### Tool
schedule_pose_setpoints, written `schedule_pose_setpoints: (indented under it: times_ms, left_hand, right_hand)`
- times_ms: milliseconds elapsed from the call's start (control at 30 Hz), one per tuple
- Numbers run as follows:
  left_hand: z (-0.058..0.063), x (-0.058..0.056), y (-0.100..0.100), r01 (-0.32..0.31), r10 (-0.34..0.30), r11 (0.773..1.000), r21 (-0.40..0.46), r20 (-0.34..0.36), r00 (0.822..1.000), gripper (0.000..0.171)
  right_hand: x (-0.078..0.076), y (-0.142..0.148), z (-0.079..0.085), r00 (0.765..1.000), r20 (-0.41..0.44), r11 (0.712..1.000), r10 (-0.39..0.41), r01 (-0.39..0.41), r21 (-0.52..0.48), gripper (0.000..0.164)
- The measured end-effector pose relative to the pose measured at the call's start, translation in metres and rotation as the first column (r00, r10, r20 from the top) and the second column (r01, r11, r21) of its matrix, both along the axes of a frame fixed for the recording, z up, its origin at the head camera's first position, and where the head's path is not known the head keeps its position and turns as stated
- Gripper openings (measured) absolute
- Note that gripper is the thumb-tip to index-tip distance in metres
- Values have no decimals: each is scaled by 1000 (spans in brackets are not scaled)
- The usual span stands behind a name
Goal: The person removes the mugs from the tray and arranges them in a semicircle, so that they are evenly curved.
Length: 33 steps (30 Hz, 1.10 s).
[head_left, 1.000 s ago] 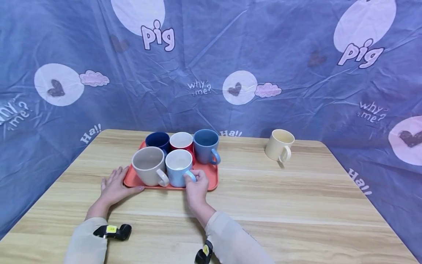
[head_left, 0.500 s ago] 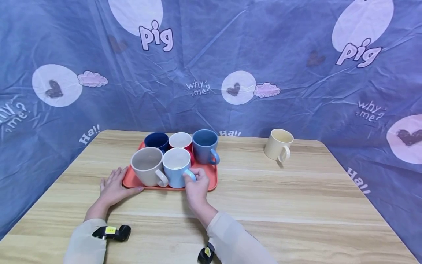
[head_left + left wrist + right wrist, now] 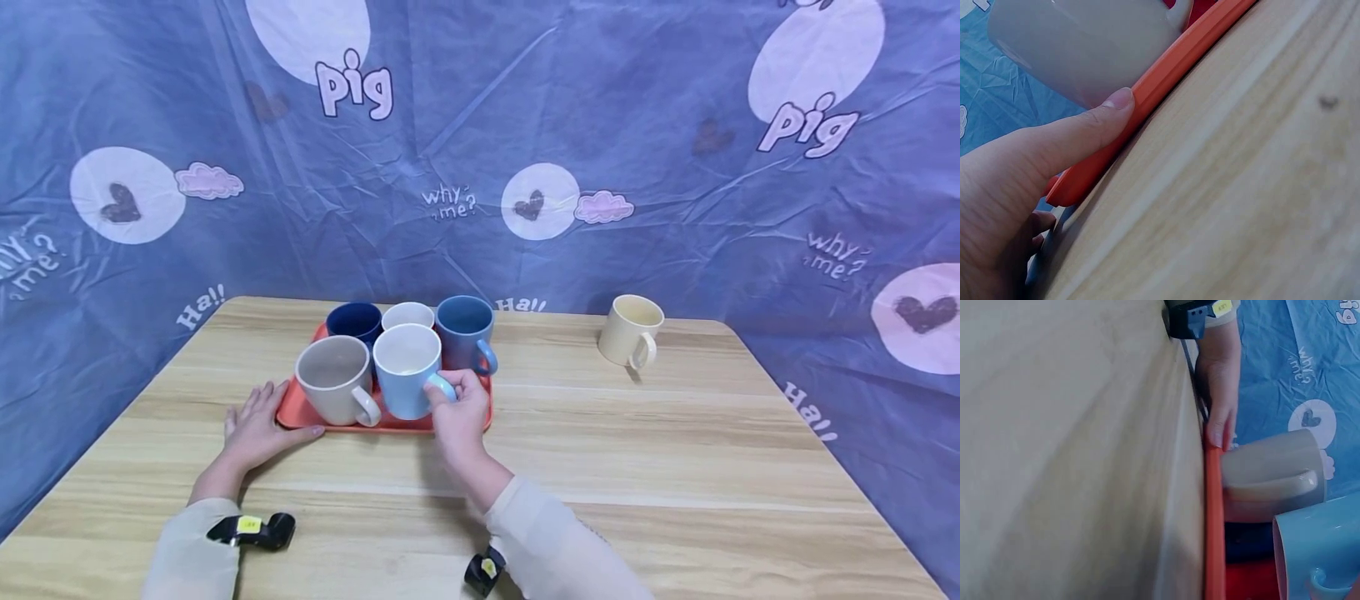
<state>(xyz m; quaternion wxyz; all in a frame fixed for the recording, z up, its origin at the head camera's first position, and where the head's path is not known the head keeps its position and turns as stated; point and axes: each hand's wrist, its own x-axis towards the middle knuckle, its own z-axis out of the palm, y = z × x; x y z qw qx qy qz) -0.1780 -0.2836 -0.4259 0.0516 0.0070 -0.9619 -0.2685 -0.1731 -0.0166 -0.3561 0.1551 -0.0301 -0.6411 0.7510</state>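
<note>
My right hand (image 3: 459, 412) pinches the handle of a light blue mug (image 3: 406, 387) with a white inside. The mug is raised a little over the front of the red-orange tray (image 3: 300, 408); in the right wrist view the light blue mug (image 3: 1319, 544) hangs beside the grey mug. My left hand (image 3: 258, 429) rests at the tray's front left corner, its thumb on the front rim and its fingers straight along the left side. Near that thumb stands a large grey mug (image 3: 330, 392). Behind are a dark blue mug (image 3: 354, 321), a red mug with a white inside (image 3: 408, 315), mostly hidden, and a medium blue mug (image 3: 465, 337).
A cream mug (image 3: 630, 333) stands alone on the wooden table (image 3: 675, 467), far right of the tray. A patterned blue cloth (image 3: 637, 125) hangs behind the table. Black wrist cameras (image 3: 255, 531) sit on both sleeves.
My right hand has lifted the light blue mug off the tray, first shifting slightly left, then up and right. It now covers more of the red mug. My left hand stays at the tray corner.
</note>
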Motion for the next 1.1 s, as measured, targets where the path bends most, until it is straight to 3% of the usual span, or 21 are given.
schedule_pose_setpoints:
  times_ms: [167, 467, 867, 1100]
  left_hand:
    - [1, 1, 1, 2, -2, 1000, -3, 4, 1000, 105]
    - [1, 1, -1, 8, -8, 1000, 3, 2, 1000, 104]
    - [2, 3, -2, 4, -4, 1000, 6, 15, 1000, 105]
    - [3, 2, 0, -4, 4, 1000, 1, 10, 1000, 106]
  right_hand:
    - [-2, 8, 9, 999, -39, 1000, -8, 8, 11, 12]
    - [-8, 29, 31, 1000, -19, 996, 6, -7, -92, 13]
    - [-23, 64, 55, 994, -30, 990, -105, 102, -96, 14]
    - [-35, 89, 65, 982, -82, 978, -172, 160, -134, 15]
